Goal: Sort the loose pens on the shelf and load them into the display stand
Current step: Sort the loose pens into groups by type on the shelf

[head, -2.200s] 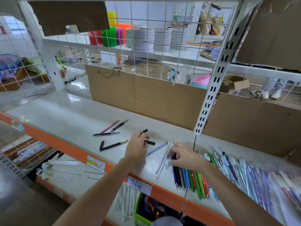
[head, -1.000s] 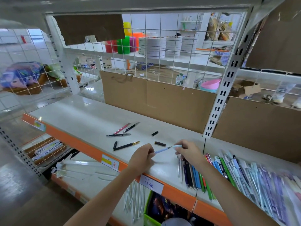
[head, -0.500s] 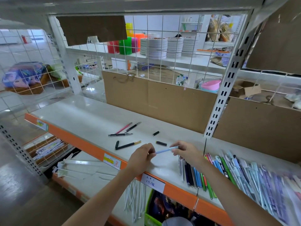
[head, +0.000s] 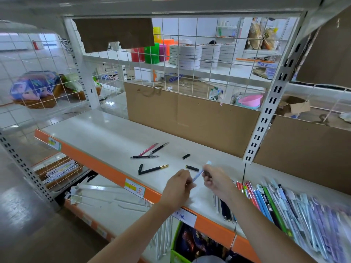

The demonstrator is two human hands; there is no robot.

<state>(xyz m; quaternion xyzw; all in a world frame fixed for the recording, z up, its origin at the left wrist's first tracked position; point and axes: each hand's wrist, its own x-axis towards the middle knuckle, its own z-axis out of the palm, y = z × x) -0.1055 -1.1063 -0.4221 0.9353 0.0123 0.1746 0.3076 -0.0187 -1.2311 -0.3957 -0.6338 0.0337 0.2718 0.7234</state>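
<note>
Several pens still lie loose on the shelf: a pink pen, two black pens beside it, another black pen with its cap off at one end, and two stray black caps. Both hands work on one pale blue pen held just above the shelf; the left hand pinches its lower end, the right hand curls round its upper part. To the right, a sorted row of coloured pens lies side by side. No display stand is clearly visible, so by my reading loading has yet to begin.
</note>
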